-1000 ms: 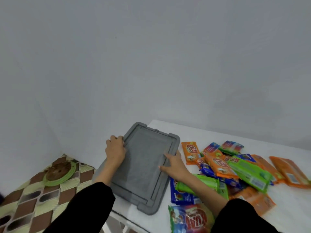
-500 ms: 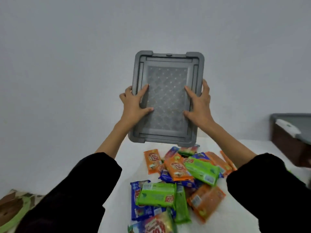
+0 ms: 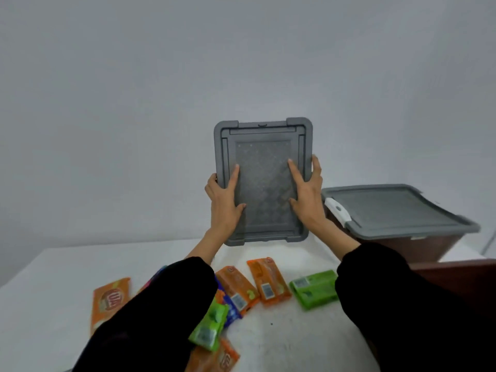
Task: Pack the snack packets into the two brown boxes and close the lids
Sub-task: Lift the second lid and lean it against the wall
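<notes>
Above the far side of the white worktop (image 3: 295, 339), a grey lid (image 3: 264, 183) is held upright in the air with its ribbed inner face towards the camera. The left hand (image 3: 224, 202) grasps its left long edge and the right hand (image 3: 308, 200) its right, each with thumb and a finger on the near face and the rest behind the rim.

The lid looks like stiff, light moulded plastic. Held by its two long edges it should stay level and drop squarely onto a box.

To the right stands a brown box (image 3: 429, 245), lidded, with a white latch (image 3: 338, 210). A brown edge (image 3: 456, 267) nearer may be the second box.

The snack packets (image 3: 268, 284) lie loose on the worktop below the arms. They are light, soft, probably slippery film, best pinched across the flat body.
</notes>
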Motion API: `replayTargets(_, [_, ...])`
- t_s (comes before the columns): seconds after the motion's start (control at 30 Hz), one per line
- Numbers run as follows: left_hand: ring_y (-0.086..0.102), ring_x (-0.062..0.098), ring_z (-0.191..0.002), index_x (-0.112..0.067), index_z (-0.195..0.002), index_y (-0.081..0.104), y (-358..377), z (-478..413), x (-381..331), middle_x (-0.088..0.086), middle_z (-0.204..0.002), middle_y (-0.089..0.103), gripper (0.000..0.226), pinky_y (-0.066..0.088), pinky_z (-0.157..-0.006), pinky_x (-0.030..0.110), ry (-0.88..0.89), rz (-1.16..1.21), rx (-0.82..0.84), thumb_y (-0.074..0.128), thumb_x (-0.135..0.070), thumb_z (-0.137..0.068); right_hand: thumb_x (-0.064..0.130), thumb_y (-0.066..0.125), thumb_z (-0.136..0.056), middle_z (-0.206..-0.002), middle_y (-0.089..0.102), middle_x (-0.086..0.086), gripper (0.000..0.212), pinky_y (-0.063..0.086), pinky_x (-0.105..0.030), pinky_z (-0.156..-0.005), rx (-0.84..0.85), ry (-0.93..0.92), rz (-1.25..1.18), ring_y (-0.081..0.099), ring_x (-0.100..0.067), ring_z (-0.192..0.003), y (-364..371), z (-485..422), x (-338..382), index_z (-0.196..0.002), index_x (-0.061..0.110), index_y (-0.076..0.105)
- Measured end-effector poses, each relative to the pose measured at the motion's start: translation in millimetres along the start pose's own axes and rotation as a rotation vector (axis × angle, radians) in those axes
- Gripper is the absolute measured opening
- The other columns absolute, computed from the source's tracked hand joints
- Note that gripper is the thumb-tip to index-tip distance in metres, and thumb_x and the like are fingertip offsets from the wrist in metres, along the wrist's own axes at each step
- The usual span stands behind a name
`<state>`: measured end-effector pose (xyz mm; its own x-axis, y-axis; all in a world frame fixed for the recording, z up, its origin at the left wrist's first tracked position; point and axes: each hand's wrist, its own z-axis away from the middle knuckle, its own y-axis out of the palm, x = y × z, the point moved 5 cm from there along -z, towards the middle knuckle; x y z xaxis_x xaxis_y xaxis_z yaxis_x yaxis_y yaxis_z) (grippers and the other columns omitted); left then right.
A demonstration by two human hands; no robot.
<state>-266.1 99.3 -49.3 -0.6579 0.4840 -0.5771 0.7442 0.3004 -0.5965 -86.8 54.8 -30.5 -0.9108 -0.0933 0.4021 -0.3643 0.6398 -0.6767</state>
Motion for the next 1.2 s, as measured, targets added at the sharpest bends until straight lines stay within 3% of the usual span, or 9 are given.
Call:
replayTargets(0.13, [0.009, 0.033, -0.139, -0.032, -0.148, 0.012, 34.4, 0.7, 6.4, 0.021, -0.147, 0.009, 0.095, 0.025, -0.112, 0.037, -0.010, -0.039, 0.010, 0.073, -0.010, -0.078, -0.012, 0.063, -0.075, -0.154, -0.012, -0.015, 0.098, 0.034, -0.042, -0.108, 0.023, 0.006, 0.043, 0.014, -0.037, -0.139, 21.8, -1.3, -33.0, -0.148, 0.031, 0.013])
replayTargets(0.43, [0.005, 0.033, -0.141, -0.031, -0.148, 0.009, 55.7, 1.5, 27.4, 0.020, -0.151, 0.003, 0.093, 0.027, -0.112, 0.041, -0.094, -0.096, 0.046, 0.070, -0.010, -0.080, -0.008, 0.060, -0.080, -0.154, -0.015, -0.018, 0.095, 0.039, -0.032, -0.103, 0.134, 0.004, 0.110, 0.017, -0.035, -0.139, 47.9, -1.5, -46.2, -0.149, 0.030, 0.007])
replayTargets(0.63, [0.002, 0.034, -0.145, -0.028, -0.148, 0.007, 50.5, 7.1, 29.6, 0.018, -0.154, -0.012, 0.093, 0.016, -0.117, 0.037, -0.094, -0.045, 0.089, 0.069, -0.011, -0.081, 0.013, 0.065, -0.083, -0.154, -0.011, -0.019, 0.086, 0.024, -0.040, -0.115, 0.205, 0.054, 0.139, 0.009, -0.037, -0.142, 51.0, 0.7, -46.0, -0.149, 0.026, 0.011])
replayTargets(0.77, [0.010, 0.034, -0.144, -0.022, -0.149, 0.012, 14.8, 19.9, 33.7, 0.018, -0.154, -0.011, 0.083, 0.023, -0.115, 0.035, -0.117, -0.055, 0.051, 0.065, -0.018, -0.084, 0.015, 0.061, -0.084, -0.155, -0.004, -0.021, 0.079, 0.017, -0.053, -0.115, 0.162, 0.034, 0.185, 0.008, -0.037, -0.142, 44.7, 2.3, -27.1, -0.148, 0.025, 0.016])
replayTargets(0.87, [0.024, 0.032, -0.140, -0.018, -0.147, 0.020, -30.4, 33.6, 40.1, 0.017, -0.154, 0.001, 0.073, 0.031, -0.110, 0.034, -0.175, -0.104, 0.046, 0.062, -0.020, -0.087, 0.017, 0.062, -0.084, -0.154, 0.001, -0.021, 0.077, 0.016, -0.053, -0.115, 0.171, -0.045, 0.150, 0.009, -0.038, -0.142, 46.6, 5.5, 3.0, -0.147, 0.025, 0.020])
replayTargets(0.97, [0.038, 0.031, -0.130, -0.017, -0.145, 0.027, -80.5, 56.5, 53.0, 0.016, -0.151, 0.012, 0.065, 0.036, -0.103, 0.035, -0.271, -0.179, 0.092, 0.059, -0.020, -0.088, 0.020, 0.061, -0.085, -0.154, 0.004, -0.022, 0.073, 0.013, -0.050, -0.116, 0.267, -0.142, 0.111, 0.008, -0.039, -0.142, 58.5, 18.2, 42.8, -0.146, 0.024, 0.023])
replayTargets(1.2, [0.043, 0.033, -0.126, -0.015, -0.143, 0.032, -164.2, 147.8, 98.2, 0.021, -0.143, 0.031, 0.061, 0.034, -0.103, 0.035, -0.581, -0.297, 0.278, 0.059, -0.028, -0.089, 0.028, 0.060, -0.085, -0.148, 0.019, -0.016, 0.060, 0.021, -0.039, -0.113, 0.583, -0.338, -0.075, 0.016, -0.033, -0.138, 87.9, 89.8, 131.5, -0.141, 0.026, 0.036])
